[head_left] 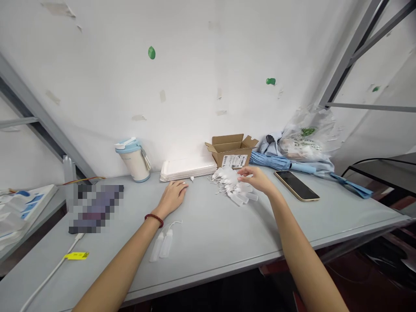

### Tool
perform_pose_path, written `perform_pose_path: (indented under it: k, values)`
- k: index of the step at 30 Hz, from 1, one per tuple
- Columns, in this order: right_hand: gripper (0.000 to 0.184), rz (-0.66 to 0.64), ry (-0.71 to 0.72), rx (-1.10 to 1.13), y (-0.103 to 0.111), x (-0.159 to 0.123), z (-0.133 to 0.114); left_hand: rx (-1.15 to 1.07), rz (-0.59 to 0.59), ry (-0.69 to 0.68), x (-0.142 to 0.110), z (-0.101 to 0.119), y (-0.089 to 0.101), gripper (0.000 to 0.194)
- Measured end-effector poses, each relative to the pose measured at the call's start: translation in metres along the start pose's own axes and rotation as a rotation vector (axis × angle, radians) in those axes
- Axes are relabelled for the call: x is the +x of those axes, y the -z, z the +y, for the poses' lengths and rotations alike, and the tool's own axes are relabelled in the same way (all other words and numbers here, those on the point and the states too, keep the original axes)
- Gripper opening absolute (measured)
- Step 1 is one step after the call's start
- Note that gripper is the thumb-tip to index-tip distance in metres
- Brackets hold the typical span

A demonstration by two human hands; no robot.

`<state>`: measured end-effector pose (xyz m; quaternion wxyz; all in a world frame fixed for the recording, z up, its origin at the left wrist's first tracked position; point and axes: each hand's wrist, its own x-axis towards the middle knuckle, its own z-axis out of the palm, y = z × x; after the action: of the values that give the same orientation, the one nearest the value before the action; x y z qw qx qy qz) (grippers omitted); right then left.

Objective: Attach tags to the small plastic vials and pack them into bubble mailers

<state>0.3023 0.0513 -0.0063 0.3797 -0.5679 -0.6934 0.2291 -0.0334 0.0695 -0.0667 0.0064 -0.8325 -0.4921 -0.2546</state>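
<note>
My left hand (173, 196), with a dark red bead bracelet (155, 219) at its wrist, lies palm down on the grey table. Its fingers are stretched forward, and a bit of white shows at the fingertips. Near that forearm rest two translucent white plastic pieces (166, 243) with thin strings. My right hand (255, 178) is over the right side of a pile of similar white pieces (231, 184). Its thumb and forefinger are apart, and I see nothing held between them. A tiny white part (192, 178) lies between the hands.
Behind the pile stands an open cardboard box (229, 154), beside a flat white stack (188, 168). A cup (134, 162) is at the left, near a blurred-out object (97, 208) and a white cable (48, 277). Rightward are a phone (297, 186), a blue umbrella (271, 160) and plastic bags (305, 138).
</note>
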Motion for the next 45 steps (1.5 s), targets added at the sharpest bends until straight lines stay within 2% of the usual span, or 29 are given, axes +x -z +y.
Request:
perform_pose_path:
  k: [3, 5, 7, 9, 14, 15, 17, 21, 34, 40, 42, 45]
  values:
    - [0.020, 0.166, 0.016, -0.052, -0.004, 0.001, -0.002, -0.016, 0.009, 0.009, -0.003, 0.001, 0.002, 0.030]
    - [0.017, 0.277, 0.074, -0.047, -0.013, -0.001, -0.012, -0.028, 0.015, 0.016, -0.003, 0.001, 0.003, 0.030]
    - [0.016, 0.304, 0.166, 0.046, -0.029, -0.009, -0.029, -0.037, 0.014, 0.022, -0.003, 0.000, 0.004, 0.029]
    - [0.018, 0.163, 0.252, 0.157, -0.051, -0.023, -0.051, -0.043, 0.010, 0.024, -0.002, 0.000, 0.004, 0.029]
    - [0.033, -0.648, 0.445, 0.239, -0.111, -0.070, -0.099, -0.056, 0.013, 0.030, -0.001, -0.002, 0.002, 0.028]
    - [0.038, -0.743, 0.498, 0.202, -0.119, -0.078, -0.105, -0.059, 0.017, 0.033, -0.002, -0.002, 0.002, 0.028]
    - [0.043, -0.797, 0.585, 0.076, -0.130, -0.088, -0.113, -0.064, 0.025, 0.041, -0.002, -0.002, 0.002, 0.029]
    - [0.043, -0.774, 0.679, -0.147, -0.135, -0.094, -0.118, -0.074, 0.014, 0.048, -0.002, 0.000, 0.003, 0.030]
    - [0.036, -0.752, 0.790, -0.486, -0.141, -0.091, -0.131, -0.065, 0.000, 0.065, -0.003, 0.005, 0.004, 0.031]
    - [0.028, -0.634, 0.822, -0.626, -0.140, -0.077, -0.109, -0.117, 0.010, 0.076, -0.001, 0.003, 0.004, 0.030]
    - [0.028, -0.584, 0.830, -0.690, -0.139, -0.066, -0.100, -0.209, 0.017, 0.132, 0.000, 0.003, 0.006, 0.028]
    - [0.027, -0.456, 0.798, -0.688, -0.136, -0.048, -0.087, -0.463, 0.015, 0.279, 0.002, 0.006, 0.013, 0.024]
